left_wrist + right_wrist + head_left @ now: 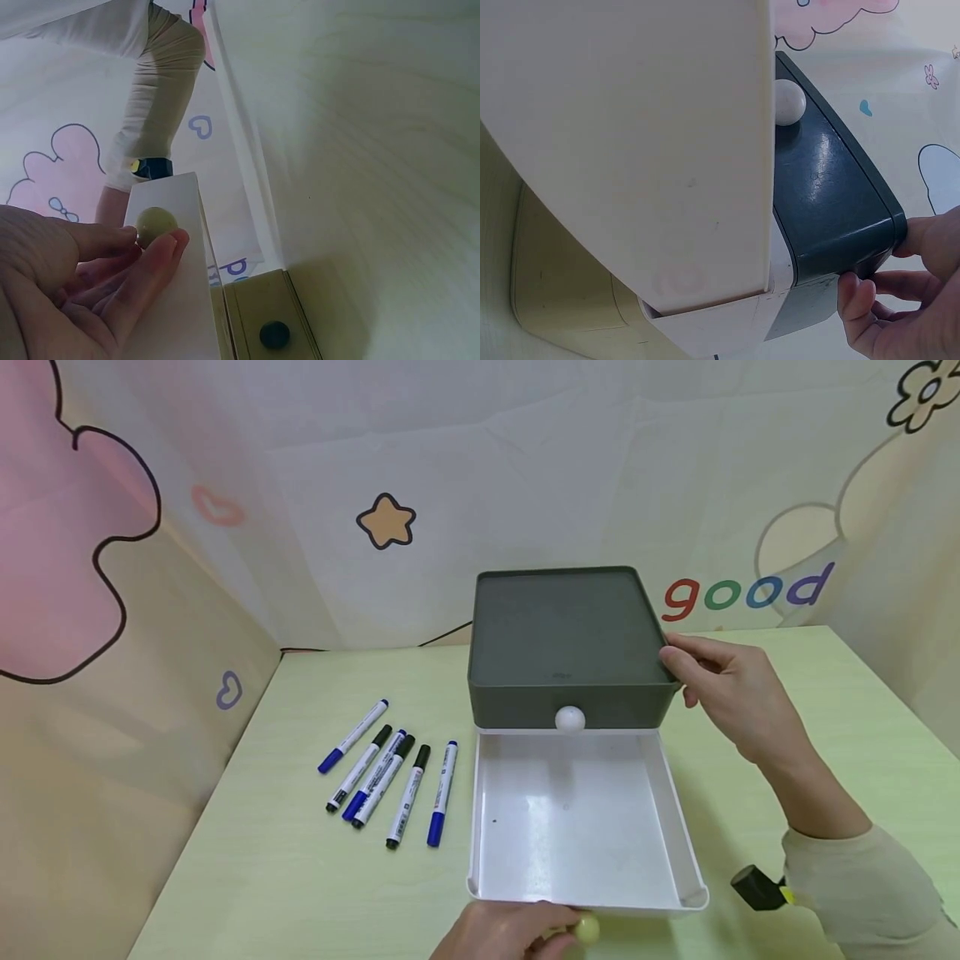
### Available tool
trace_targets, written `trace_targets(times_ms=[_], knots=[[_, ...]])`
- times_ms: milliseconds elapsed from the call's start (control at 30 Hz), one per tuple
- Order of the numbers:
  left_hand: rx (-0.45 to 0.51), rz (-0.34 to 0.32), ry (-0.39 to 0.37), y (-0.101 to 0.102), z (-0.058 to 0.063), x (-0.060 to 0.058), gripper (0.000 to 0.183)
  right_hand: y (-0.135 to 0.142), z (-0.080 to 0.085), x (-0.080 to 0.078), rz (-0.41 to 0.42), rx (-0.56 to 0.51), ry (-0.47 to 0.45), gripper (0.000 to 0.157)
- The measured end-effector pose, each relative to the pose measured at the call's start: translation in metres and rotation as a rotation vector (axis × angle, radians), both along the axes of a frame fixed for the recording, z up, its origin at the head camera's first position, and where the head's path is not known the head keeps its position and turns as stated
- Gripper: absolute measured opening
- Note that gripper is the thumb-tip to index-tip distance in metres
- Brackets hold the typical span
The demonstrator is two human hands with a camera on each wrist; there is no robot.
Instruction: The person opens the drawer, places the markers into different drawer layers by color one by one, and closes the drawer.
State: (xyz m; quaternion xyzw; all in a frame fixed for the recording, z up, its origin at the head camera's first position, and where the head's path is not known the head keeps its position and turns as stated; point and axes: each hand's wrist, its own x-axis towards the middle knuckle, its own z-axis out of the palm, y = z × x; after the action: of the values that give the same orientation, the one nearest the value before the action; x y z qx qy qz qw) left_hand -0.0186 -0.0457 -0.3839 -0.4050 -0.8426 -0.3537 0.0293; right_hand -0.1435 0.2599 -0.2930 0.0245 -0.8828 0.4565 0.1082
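Note:
A drawer box with a dark grey top (pixel 562 627) stands on the table. Its white drawer (pixel 566 827) is pulled far out and holds nothing but a small dark speck. At the drawer's front, my left hand (pixel 510 931) pinches the pale yellow knob (pixel 156 227) between thumb and fingers. My right hand (pixel 738 693) grips the right side of the dark grey top near its front corner, with the thumb over the rim and fingers below it in the right wrist view. A white knob (pixel 570 719) sits on the dark upper front.
Several white markers (pixel 408 797) with blue or black caps lie left of the drawer. Below the white drawer is a beige section (pixel 262 304) with a dark knob (pixel 274 334). A printed cloth (pixel 375 435) hangs behind the table, and a black cable (pixel 446 633) runs along its foot.

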Motion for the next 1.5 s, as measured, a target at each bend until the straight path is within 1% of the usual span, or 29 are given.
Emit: trace_targets(times_ms=[67,133,300,333,433,600,833,967,1033,1100,1233,1333,1467,1500], knots=[[-0.005,0.016,-0.018,-0.001,0.002,0.001,0.009,0.0,0.0,0.0,-0.001,-0.001,-0.001,0.046],[-0.003,0.026,-0.064,-0.002,0.004,0.002,0.009,0.0,0.0,0.0,0.0,-0.004,0.0,0.046],[0.018,0.067,-0.253,-0.006,0.014,0.004,0.013,-0.001,0.001,-0.001,0.007,-0.009,-0.003,0.046],[0.029,0.077,-0.27,-0.007,0.016,0.005,0.014,-0.001,0.001,-0.001,0.008,-0.008,-0.004,0.047],[0.073,0.103,-0.277,-0.011,0.021,0.005,0.014,-0.001,0.001,-0.001,0.008,-0.006,-0.002,0.047],[0.1,0.169,-0.246,-0.018,0.03,0.004,0.014,-0.001,0.001,-0.001,0.009,-0.008,0.001,0.046],[0.148,0.323,-0.077,-0.031,0.038,0.0,0.003,-0.002,0.002,0.0,0.016,-0.008,0.002,0.046],[0.168,0.398,0.013,-0.041,0.039,-0.004,0.014,-0.003,0.002,-0.001,0.022,-0.013,0.0,0.046],[0.175,0.434,0.042,-0.046,0.041,-0.007,0.019,-0.002,0.002,-0.001,0.021,-0.011,-0.003,0.047],[0.15,0.481,0.012,-0.05,0.045,-0.01,0.02,-0.002,0.002,-0.001,0.019,-0.009,-0.003,0.047],[0.084,0.574,-0.073,-0.059,0.054,-0.018,0.019,-0.002,0.001,0.0,0.015,-0.009,-0.003,0.047],[0.111,0.597,-0.029,-0.068,0.054,-0.025,0.023,-0.001,0.001,0.0,0.015,-0.013,-0.004,0.047],[0.16,0.612,0.066,-0.08,0.05,-0.037,0.03,0.0,0.0,0.0,0.011,-0.009,-0.004,0.047],[0.164,0.618,0.077,-0.083,0.049,-0.04,0.03,0.0,0.0,0.0,0.01,-0.009,-0.004,0.048]])
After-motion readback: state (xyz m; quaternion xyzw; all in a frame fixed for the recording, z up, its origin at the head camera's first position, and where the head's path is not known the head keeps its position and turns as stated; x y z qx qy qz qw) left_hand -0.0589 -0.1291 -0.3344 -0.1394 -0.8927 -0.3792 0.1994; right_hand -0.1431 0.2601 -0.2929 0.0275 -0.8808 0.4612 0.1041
